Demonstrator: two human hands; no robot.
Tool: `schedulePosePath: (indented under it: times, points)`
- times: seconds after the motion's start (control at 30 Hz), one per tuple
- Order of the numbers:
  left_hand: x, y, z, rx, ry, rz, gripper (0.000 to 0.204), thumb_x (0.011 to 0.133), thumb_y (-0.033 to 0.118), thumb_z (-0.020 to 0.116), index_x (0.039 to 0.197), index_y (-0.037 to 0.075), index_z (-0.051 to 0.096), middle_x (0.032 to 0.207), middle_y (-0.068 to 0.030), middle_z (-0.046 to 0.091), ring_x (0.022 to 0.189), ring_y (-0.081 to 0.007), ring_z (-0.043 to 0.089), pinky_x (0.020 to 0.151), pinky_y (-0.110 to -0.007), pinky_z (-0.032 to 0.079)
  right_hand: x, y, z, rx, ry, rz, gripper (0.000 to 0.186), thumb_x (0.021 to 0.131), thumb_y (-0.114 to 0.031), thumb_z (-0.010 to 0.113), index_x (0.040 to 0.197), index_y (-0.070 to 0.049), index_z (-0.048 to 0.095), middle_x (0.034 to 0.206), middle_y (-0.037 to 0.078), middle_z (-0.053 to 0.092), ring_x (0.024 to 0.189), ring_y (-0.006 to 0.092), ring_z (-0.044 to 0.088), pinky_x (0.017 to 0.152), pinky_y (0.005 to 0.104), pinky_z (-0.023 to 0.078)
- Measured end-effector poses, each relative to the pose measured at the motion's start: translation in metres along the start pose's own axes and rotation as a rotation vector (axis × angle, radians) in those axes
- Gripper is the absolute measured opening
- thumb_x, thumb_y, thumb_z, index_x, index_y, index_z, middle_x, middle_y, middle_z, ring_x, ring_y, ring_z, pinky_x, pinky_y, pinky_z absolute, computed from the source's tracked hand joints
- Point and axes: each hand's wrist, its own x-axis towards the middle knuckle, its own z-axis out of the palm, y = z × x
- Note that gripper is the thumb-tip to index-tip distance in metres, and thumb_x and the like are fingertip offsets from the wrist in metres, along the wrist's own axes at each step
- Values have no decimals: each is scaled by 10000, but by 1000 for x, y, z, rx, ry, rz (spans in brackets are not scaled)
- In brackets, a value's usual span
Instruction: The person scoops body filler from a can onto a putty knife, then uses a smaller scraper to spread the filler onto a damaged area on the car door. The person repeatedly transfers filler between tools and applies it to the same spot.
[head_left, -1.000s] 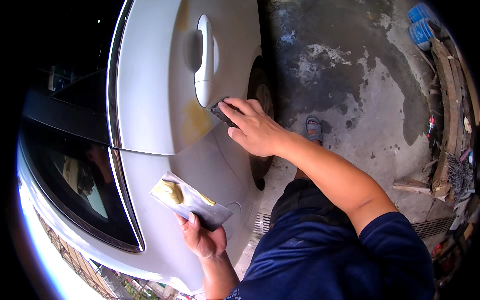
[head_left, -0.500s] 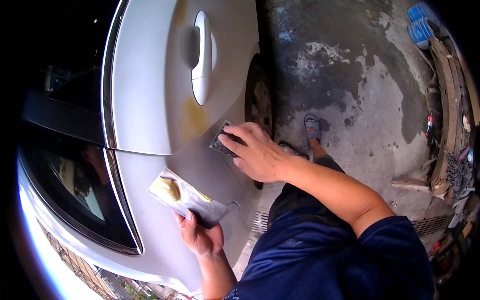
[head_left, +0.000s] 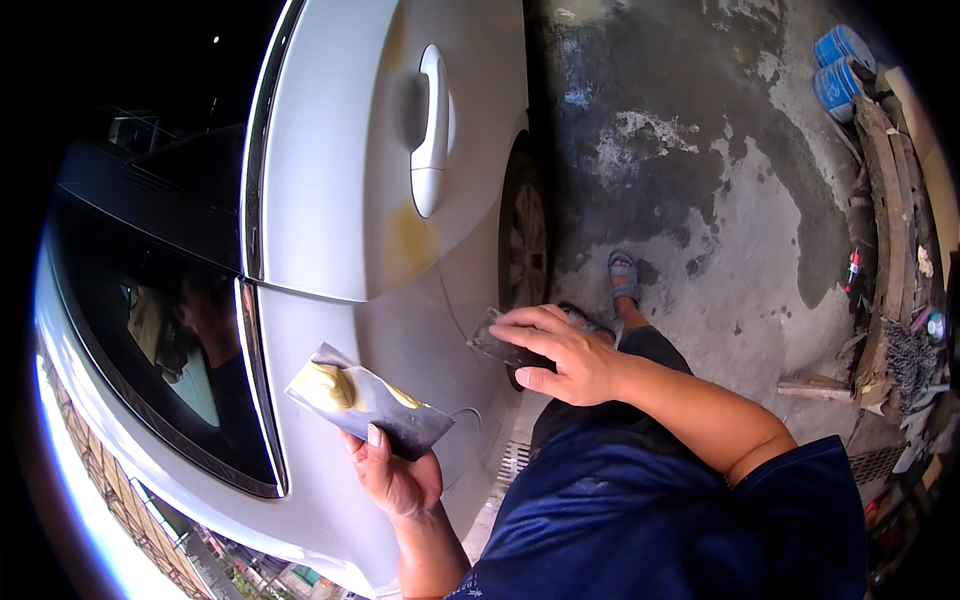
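Observation:
My left hand (head_left: 398,482) grips the lower edge of a flat metal putty plate (head_left: 385,418), thumb on top. A thick lump of yellow putty (head_left: 326,386) sits near the plate's far left corner, with a smaller streak along its right edge. In my right hand (head_left: 575,362) is a dark, flat putty spreader (head_left: 492,338), fingers laid over it and thumb below. The spreader is over the silver car's rear side panel (head_left: 410,330); I cannot tell whether it touches. A yellowish filler patch (head_left: 410,243) marks the door below the white door handle (head_left: 430,130).
The car's dark side window (head_left: 170,350) lies to the left and its rear wheel (head_left: 526,225) beyond my right hand. Stained concrete floor (head_left: 720,270) spreads right. Blue cans (head_left: 838,88) and wooden boards (head_left: 890,220) line the far right side.
My right hand and spreader have moved nearer to me and rightward, away from the yellowish patch. My left hand still holds the putty plate, nearly in place. The view has shifted slightly.

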Motion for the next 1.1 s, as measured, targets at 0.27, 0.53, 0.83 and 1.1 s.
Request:
schedulePosePath:
  times: [0.27,0.53,0.83,1.1]
  points:
    - [-13,4,0,-38,-18,40,514,873,22,561,1363,70,414,1278,-101,540,1183,-247,521,1056,-446,381,-19,-19,-39,748,135,569,467,992,-244,467,1390,-8,414,1287,96,502,1181,157,489,924,363,483]
    - [-17,-4,51,-323,-117,-144,511,891,8,531,1373,92,382,1282,-92,544,1168,-244,553,1025,-452,433,-31,-60,-94,1137,-108,373,418,935,-124,560,1313,34,476,1199,105,611,1078,178,597,944,330,466]
    - [-31,-77,186,-477,-161,-429,456,905,64,593,1333,79,436,1262,-81,553,1157,-215,550,994,-411,447,-1,-48,-194,1144,-404,441,389,886,-90,640,1229,10,488,1138,108,625,1025,153,609,919,312,481]
    - [-22,-82,263,-399,20,118,497,913,5,527,1381,99,389,1334,-102,504,1229,-263,501,1062,-477,390,37,-77,-298,1018,-311,324,404,896,-86,592,1245,48,439,1127,158,622,1018,202,631,890,356,521]
